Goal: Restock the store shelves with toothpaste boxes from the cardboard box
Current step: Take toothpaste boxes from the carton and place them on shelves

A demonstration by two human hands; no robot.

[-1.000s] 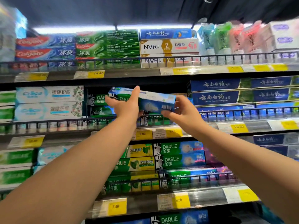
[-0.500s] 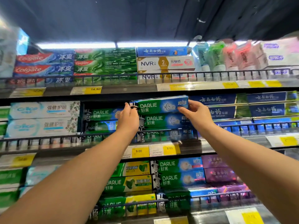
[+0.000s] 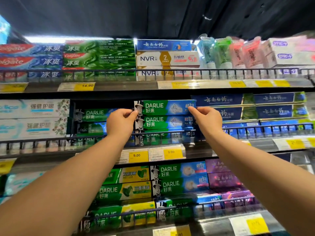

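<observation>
A green and blue Darlie toothpaste box (image 3: 163,107) lies on top of a stack of like Darlie boxes (image 3: 164,123) on the middle shelf (image 3: 51,151). My left hand (image 3: 121,122) pinches its left end with thumb and fingers. At the opposite end, my right hand (image 3: 207,119) grips the box with curled fingers. The box sits level, its front facing me. The cardboard box is out of view.
A black wire rail (image 3: 255,128) runs along the shelf front. More Darlie boxes (image 3: 95,114) stand to the left, dark blue boxes (image 3: 247,106) to the right. Colgate and NVR boxes (image 3: 167,58) fill the shelf above. Yellow price tags (image 3: 138,155) line the edges.
The box went from tilted in the air in front of the shelf to level on top of the Darlie stack. Both hands followed it in and stay at its ends.
</observation>
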